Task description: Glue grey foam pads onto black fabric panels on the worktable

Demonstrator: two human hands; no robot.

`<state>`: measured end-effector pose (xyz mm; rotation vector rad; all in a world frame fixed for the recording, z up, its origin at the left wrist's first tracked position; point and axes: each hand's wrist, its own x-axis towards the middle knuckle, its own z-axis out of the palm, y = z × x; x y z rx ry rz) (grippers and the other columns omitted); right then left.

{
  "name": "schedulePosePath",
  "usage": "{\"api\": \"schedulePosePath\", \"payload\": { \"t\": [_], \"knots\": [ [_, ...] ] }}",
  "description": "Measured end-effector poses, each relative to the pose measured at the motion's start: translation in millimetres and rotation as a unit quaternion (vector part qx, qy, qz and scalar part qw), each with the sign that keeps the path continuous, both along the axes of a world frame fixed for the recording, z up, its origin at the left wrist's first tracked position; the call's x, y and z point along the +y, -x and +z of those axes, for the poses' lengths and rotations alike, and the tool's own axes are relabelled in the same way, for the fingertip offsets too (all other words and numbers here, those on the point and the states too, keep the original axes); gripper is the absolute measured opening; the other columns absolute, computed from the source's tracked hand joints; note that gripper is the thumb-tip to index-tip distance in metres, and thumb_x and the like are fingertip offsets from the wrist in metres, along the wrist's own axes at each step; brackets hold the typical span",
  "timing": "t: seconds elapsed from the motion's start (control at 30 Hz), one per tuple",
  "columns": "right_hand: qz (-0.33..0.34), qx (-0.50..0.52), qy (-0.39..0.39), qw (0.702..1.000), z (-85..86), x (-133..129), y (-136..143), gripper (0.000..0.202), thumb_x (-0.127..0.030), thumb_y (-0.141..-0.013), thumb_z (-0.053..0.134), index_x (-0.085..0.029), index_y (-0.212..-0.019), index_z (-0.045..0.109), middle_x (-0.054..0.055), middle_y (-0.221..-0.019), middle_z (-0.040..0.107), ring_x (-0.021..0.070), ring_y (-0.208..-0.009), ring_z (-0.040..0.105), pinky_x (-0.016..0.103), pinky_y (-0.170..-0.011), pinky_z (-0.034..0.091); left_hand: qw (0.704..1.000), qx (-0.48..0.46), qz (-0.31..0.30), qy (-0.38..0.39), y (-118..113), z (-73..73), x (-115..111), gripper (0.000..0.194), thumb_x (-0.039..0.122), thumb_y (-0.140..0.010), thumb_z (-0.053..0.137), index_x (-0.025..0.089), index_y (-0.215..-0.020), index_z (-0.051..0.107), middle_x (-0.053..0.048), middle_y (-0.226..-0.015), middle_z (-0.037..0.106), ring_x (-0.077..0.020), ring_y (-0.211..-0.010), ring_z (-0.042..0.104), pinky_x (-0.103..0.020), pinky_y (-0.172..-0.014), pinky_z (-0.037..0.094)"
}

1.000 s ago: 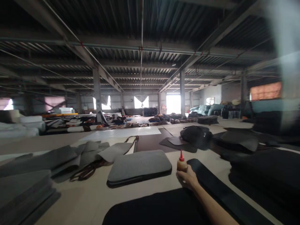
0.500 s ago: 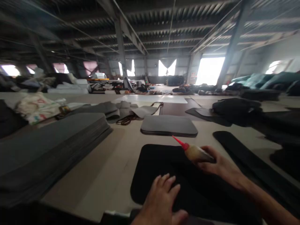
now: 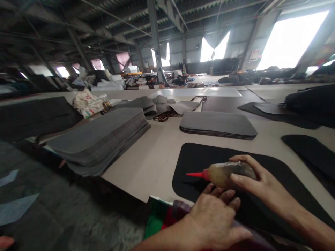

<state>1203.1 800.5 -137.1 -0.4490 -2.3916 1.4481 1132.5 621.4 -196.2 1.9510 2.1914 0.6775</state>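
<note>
My right hand (image 3: pixel 258 177) is wrapped round a glue bottle (image 3: pixel 222 174) with a red pointed nozzle, tipped on its side with the nozzle pointing left. The bottle is over a black rounded sheet (image 3: pixel 193 157) lying on the table. My left hand (image 3: pixel 216 216) is just below the bottle, fingers spread over the sheet's near part; whether they press on it I cannot tell. Beyond the sheet is a low stack of grey rounded panels (image 3: pixel 217 123).
A tall stack of grey panels (image 3: pixel 104 134) stands at the table's left edge. Farther back are grey offcuts (image 3: pixel 157 104) and a printed cloth bag (image 3: pixel 87 103). Another black piece (image 3: pixel 311 153) lies at the right. Below the left edge is the floor (image 3: pixel 86 212).
The view has turned left and down. The bottle has come lower and nearer my left hand, its nozzle now pointing left, almost level. My right hand still grips it.
</note>
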Motion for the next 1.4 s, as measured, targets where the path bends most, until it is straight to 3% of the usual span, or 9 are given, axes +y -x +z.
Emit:
{"api": "schedulePosePath", "payload": {
  "t": [0.17, 0.47, 0.83, 1.07, 1.23, 1.4],
  "knots": [
    [0.090, -0.027, -0.093, 0.991, 0.6, -13.9, 17.2, 0.045, -0.056, -0.083, 0.064, -0.023, -0.112, 0.053, 0.001, -0.092, 0.066, 0.0209, -0.080, 0.064, 0.030, -0.068, 0.053, 0.999, -0.029, 0.001, -0.029, -1.2, -1.5, -2.9, 0.068, 0.061, -0.101, 0.036, 0.021, -0.155, 0.029, -0.008, -0.160, 0.035, -0.0263, -0.148, 0.029, -0.044, -0.124, 0.022],
    [0.175, 0.029, -0.231, 0.957, 9.9, -26.6, 36.7, 0.030, -0.045, -0.089, 0.062, -0.021, -0.106, 0.057, 0.002, -0.097, 0.061, 0.0191, -0.086, 0.059, 0.033, -0.075, 0.048, 1.000, 0.003, 0.006, -0.014, -0.4, 4.0, -4.1, 0.069, 0.059, -0.100, 0.040, 0.021, -0.156, 0.027, -0.009, -0.153, 0.045, -0.0292, -0.139, 0.043, -0.044, -0.113, 0.040],
    [0.215, 0.063, -0.254, 0.941, 14.1, -27.3, 43.3, 0.025, -0.043, -0.095, 0.057, -0.022, -0.109, 0.056, 0.002, -0.098, 0.060, 0.0174, -0.086, 0.060, 0.030, -0.073, 0.047, 0.999, 0.009, 0.018, -0.029, -0.1, 5.6, -4.0, 0.071, 0.056, -0.098, 0.043, 0.023, -0.157, 0.025, -0.009, -0.151, 0.047, -0.0339, -0.137, 0.044, -0.051, -0.113, 0.039],
    [0.244, 0.054, -0.263, 0.932, 19.9, -30.5, 51.1, 0.025, -0.042, -0.095, 0.056, -0.021, -0.109, 0.055, 0.003, -0.097, 0.059, 0.0178, -0.084, 0.058, 0.032, -0.073, 0.046, 0.999, -0.015, 0.004, -0.032, -0.3, 1.1, -4.9, 0.063, 0.055, -0.100, 0.039, 0.020, -0.153, 0.035, -0.006, -0.156, 0.042, -0.0279, -0.143, 0.038, -0.043, -0.115, 0.038],
    [0.248, 0.062, -0.296, 0.920, 26.6, -34.5, 60.2, 0.020, -0.036, -0.095, 0.054, -0.021, -0.107, 0.055, 0.004, -0.096, 0.059, 0.0178, -0.081, 0.057, 0.032, -0.072, 0.045, 0.999, -0.023, 0.010, -0.041, -0.8, -6.1, -3.2, 0.064, 0.059, -0.100, 0.036, 0.016, -0.147, 0.041, -0.010, -0.157, 0.038, -0.0260, -0.148, 0.031, -0.042, -0.121, 0.027],
    [0.201, 0.077, -0.354, 0.910, 25.6, -28.1, 76.5, 0.019, -0.036, -0.093, 0.052, -0.020, -0.105, 0.055, 0.004, -0.095, 0.060, 0.0183, -0.078, 0.057, 0.033, -0.070, 0.044, 1.000, 0.004, -0.007, -0.031, 0.2, -7.0, -0.5, 0.067, 0.064, -0.101, 0.030, 0.013, -0.142, 0.046, -0.011, -0.152, 0.046, -0.0281, -0.147, 0.031, -0.051, -0.124, 0.017]
  ]
}}
